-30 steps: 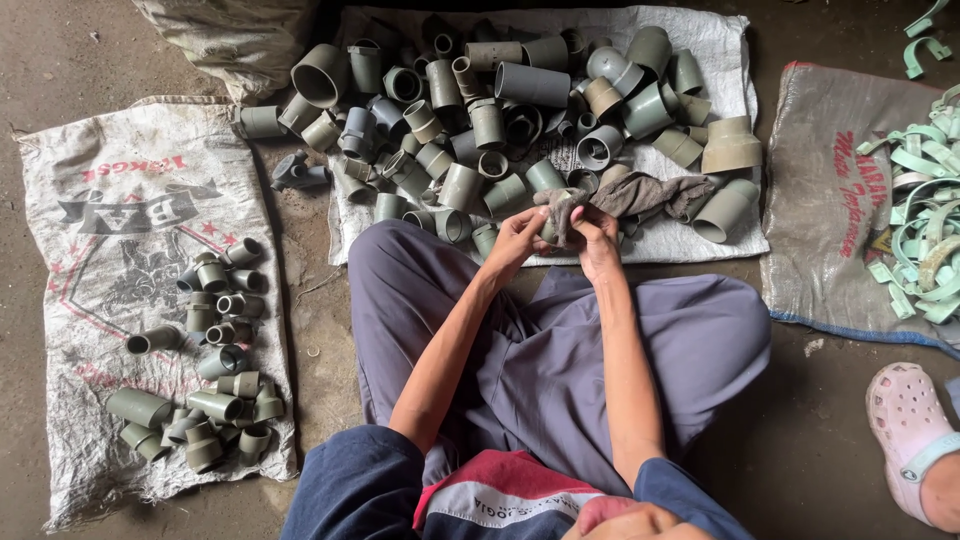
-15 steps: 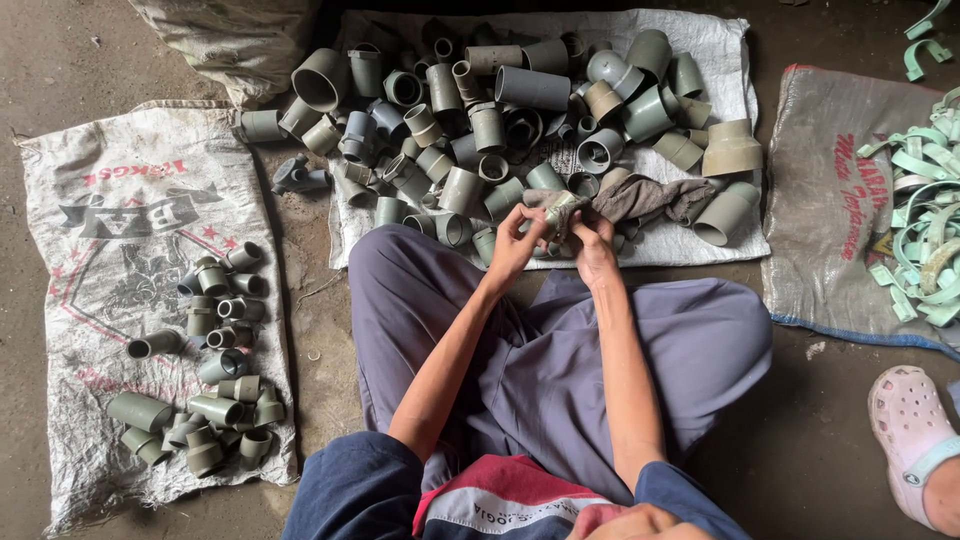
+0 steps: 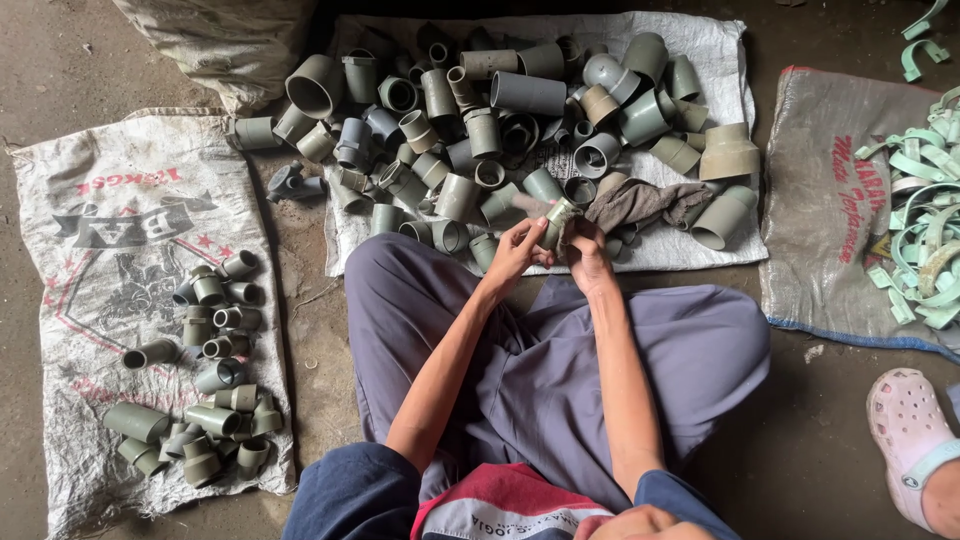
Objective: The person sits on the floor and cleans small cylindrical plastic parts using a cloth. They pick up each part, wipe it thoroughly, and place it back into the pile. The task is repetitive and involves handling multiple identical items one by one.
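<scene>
Left hand (image 3: 515, 250) and right hand (image 3: 588, 255) together pinch one small grey pipe fitting (image 3: 558, 216), fingers curled, just below the fitting pile (image 3: 520, 110). Brown rag (image 3: 645, 203) lies right of the fitting.

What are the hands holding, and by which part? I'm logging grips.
Both the left hand and right hand hold one small grey pipe fitting, fingers around its lower end.
</scene>
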